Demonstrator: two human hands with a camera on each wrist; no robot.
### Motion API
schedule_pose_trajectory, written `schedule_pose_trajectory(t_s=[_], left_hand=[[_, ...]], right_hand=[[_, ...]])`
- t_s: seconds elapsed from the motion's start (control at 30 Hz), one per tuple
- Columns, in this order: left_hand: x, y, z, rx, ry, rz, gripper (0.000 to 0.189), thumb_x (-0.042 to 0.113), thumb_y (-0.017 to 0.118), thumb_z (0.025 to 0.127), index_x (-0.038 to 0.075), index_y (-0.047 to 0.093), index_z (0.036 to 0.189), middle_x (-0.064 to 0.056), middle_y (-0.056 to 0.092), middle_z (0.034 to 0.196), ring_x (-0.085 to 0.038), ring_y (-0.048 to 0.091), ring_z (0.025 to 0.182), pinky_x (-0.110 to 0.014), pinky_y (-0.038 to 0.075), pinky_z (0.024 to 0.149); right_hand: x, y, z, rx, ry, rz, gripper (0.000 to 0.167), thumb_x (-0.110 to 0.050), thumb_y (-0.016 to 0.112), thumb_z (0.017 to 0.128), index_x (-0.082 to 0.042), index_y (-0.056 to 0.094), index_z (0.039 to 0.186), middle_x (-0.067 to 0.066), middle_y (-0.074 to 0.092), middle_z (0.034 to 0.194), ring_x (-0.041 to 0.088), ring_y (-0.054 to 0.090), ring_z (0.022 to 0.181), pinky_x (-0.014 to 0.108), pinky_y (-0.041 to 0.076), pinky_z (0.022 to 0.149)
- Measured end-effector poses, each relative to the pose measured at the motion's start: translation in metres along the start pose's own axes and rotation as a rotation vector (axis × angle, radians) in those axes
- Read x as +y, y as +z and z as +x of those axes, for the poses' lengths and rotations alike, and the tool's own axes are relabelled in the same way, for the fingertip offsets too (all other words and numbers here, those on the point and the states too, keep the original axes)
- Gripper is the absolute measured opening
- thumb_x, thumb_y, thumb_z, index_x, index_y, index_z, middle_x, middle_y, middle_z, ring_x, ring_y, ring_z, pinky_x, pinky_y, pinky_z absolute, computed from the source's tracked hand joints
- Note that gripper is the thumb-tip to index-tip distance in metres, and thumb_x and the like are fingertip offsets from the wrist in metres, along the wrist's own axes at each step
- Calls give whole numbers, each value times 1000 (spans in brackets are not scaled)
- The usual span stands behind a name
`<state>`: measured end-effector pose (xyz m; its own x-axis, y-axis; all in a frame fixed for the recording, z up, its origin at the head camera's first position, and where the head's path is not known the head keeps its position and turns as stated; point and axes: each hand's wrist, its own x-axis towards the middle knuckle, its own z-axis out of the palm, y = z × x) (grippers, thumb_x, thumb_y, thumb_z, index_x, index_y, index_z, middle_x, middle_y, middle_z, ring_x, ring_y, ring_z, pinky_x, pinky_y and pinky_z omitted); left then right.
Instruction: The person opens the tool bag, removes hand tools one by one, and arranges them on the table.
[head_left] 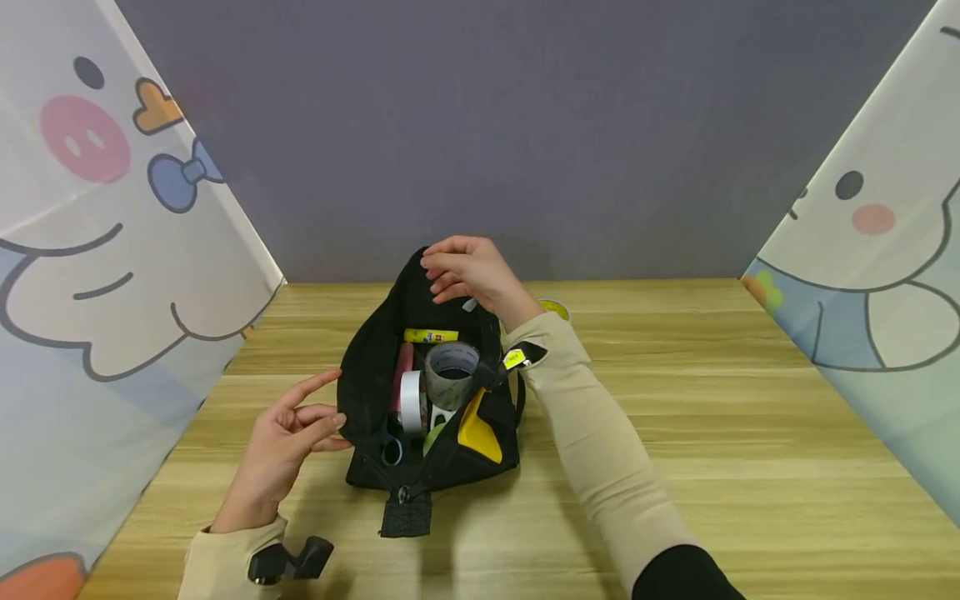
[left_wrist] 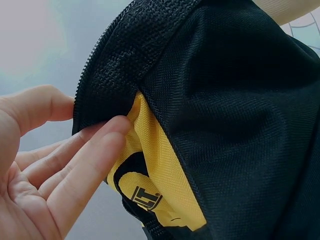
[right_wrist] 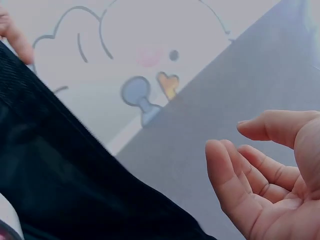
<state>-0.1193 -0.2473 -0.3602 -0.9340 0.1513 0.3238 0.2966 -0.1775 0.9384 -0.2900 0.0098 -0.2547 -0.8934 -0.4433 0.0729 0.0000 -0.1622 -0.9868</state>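
Note:
A black tool bag (head_left: 360,383) with yellow patches stands unzipped on the table. My left hand (head_left: 288,442) pinches the rim at its left side; in the left wrist view, the fingers lie against the yellow cloth beside the zip. Over the bag's far end is my right hand (head_left: 472,271), fingers loosely bent and holding nothing; the right wrist view shows it apart from the bag's edge. Inside the bag lie a grey tape roll (head_left: 452,371), a white tape roll (head_left: 412,402), a yellow tube (head_left: 431,336) and a pink item (head_left: 402,375), partly hidden.
A round yellow-topped item (head_left: 555,308) stands behind the right forearm, partly covered. The wooden table (head_left: 675,400) meets a grey panel (head_left: 525,142) at the back, with cartoon-printed sheets (head_left: 135,275) on both sides.

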Motion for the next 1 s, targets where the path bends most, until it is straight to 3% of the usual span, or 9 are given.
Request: schedule_pose_trajectory(t_s=[0.17,0.37,0.47,0.7,0.9,1.0], left_hand=[[0,0,-1,-9,3,-9,56,-21,52,92,3,52,142,-4,75,91,-14,69,78,-37,62,63],[0,-1,0,-10,-2,-6,56,-21,53,92,5,53,141,-4,75,90,-13,69,78,-36,62,63],[0,-1,1,-14,-2,-3,56,-21,53,92,6,54,141,-3,75,90,-13,69,79,-36,63,63],[-1,-1,-1,-36,23,-24,57,-22,51,92,5,54,141,-3,75,91,-13,69,80,-36,63,63],[-1,-1,0,-34,26,-19,56,-22,52,92,5,53,141,-3,75,91,-13,69,80,-36,63,63],[-2,-1,0,-37,31,-21,57,-23,51,91,5,54,141,-3,75,91,-13,70,79,-36,62,63]], right_hand=[[12,18,2,-33,41,2,28,1,64,95,14,60,120,13,62,80,19,63,58,34,62,58],[27,28,5,-62,120,-18,23,1,65,94,10,64,115,11,63,76,20,63,59,45,63,71],[36,29,6,-79,162,-67,19,0,65,94,8,66,112,12,63,76,20,63,59,47,62,73],[59,25,10,-113,270,-150,15,-1,67,93,5,67,107,20,63,88,20,63,58,37,63,60],[66,21,7,-178,305,-240,12,-3,69,92,4,68,103,15,65,79,19,63,56,49,62,72],[68,20,5,-238,325,-307,10,-6,71,91,1,69,99,13,65,74,19,64,54,48,62,71]])
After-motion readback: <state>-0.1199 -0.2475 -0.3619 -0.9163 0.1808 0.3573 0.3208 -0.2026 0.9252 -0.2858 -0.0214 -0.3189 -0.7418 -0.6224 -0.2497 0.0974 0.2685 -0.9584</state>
